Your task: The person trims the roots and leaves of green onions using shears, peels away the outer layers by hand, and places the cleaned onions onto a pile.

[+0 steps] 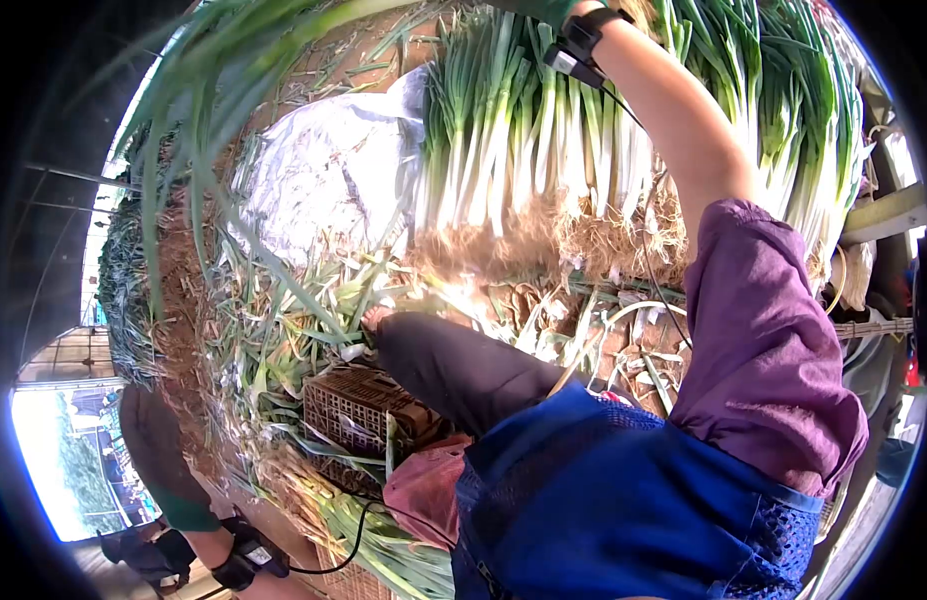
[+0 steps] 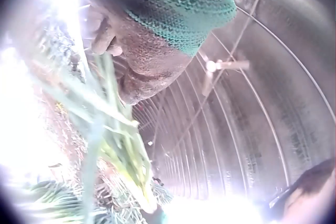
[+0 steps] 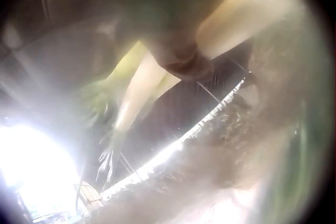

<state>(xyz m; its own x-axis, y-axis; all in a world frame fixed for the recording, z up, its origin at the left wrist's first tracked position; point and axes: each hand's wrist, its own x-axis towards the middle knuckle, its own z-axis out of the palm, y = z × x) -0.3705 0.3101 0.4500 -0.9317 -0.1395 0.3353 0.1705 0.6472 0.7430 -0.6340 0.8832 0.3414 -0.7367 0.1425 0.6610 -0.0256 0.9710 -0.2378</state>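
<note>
At the top edge of the head view my right hand (image 1: 548, 8), in a green glove, is mostly cut off. In the right wrist view its fingers (image 3: 184, 66) curl round a pale green onion stalk (image 3: 236, 19). Long green leaves (image 1: 218, 65) of this onion sweep to the left and droop in the head view. My left hand (image 1: 158, 430), in a soil-stained glove with a green cuff, hangs at the lower left. Its fingers (image 2: 102, 37) are loosely bent, and in the left wrist view leaves (image 2: 123, 145) overlap the space by them.
Rows of green onions (image 1: 523, 130) with roots lie ahead, beside a white plastic sheet (image 1: 328, 170). Cut leaves and trimmings (image 1: 273, 340) cover the ground. A brown plastic crate (image 1: 348, 410) stands by my leg. Another pile of onions (image 1: 133, 270) lies at the left.
</note>
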